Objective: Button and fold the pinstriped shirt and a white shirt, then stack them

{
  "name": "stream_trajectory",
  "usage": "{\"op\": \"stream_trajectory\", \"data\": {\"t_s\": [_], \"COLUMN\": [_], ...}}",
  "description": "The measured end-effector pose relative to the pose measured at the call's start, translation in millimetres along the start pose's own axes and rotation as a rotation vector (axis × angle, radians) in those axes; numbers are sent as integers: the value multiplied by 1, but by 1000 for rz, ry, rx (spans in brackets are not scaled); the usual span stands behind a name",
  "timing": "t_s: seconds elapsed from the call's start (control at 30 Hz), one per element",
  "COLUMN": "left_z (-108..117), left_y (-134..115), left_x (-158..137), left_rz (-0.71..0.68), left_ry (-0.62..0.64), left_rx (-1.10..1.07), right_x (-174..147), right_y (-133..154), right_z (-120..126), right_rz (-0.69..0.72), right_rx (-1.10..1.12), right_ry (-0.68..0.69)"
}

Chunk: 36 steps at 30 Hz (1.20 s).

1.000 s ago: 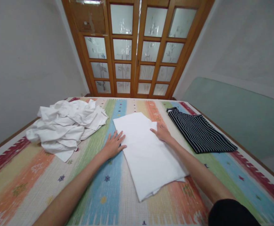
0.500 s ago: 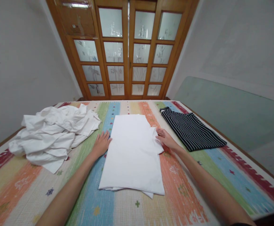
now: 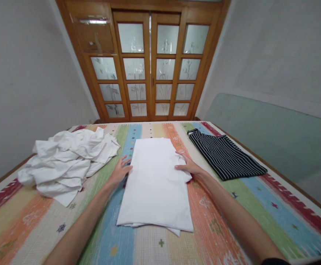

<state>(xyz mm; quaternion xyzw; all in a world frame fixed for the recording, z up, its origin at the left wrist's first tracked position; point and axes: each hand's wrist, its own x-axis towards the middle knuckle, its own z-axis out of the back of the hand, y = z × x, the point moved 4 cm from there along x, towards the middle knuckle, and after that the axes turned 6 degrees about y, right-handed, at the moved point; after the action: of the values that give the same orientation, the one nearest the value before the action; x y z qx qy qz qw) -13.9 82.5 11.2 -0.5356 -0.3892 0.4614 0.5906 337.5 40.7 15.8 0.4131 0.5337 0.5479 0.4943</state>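
Observation:
A white T-shirt (image 3: 154,184) lies folded into a long flat shape in front of me, a short sleeve jutting out on its right side. My left hand (image 3: 119,171) rests by the left edge, fingers spread, the thumb touching the cloth. On the other side my right hand (image 3: 190,166) has the sleeve between its thumb and fingers, with the thumb on top of the shirt. Part of the sleeve is hidden by that hand.
A crumpled heap of white cloth (image 3: 66,158) lies to the left. At the right is a folded black garment with white stripes (image 3: 223,152). All rest on a striped colourful cover (image 3: 146,250). A pale green panel (image 3: 259,125) borders the right side; wooden glazed doors (image 3: 150,73) stand beyond.
My right hand has moved left onto the shirt's edge, bringing the sleeve inward a little. The left hand's fingers have lifted and curled slightly. The view has tilted up a bit.

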Motion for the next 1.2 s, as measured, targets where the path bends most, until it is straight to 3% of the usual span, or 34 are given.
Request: {"op": "stream_trajectory", "data": {"t_s": [0.1,0.23,0.4,0.73,0.97,1.2], "left_z": [1,-7,-9,0,1,-6], "left_y": [-8,-18,-24,-46,-64,-74], "left_x": [1,6,15,10,1,-12], "left_rz": [137,219,100,-67,-224,-245], "left_ry": [-15,162,223,191,-22,-28], "left_rx": [-95,-114,41,146,450,569], "right_x": [7,10,5,-7,-12,-14], "right_y": [5,1,0,28,44,42], "right_z": [-1,-4,-3,20,22,24], "right_rz": [10,-77,-110,12,131,212], "right_rx": [-38,26,90,-157,-416,-631], "right_ry": [-20,-1,-13,-23,-190,-360]}}
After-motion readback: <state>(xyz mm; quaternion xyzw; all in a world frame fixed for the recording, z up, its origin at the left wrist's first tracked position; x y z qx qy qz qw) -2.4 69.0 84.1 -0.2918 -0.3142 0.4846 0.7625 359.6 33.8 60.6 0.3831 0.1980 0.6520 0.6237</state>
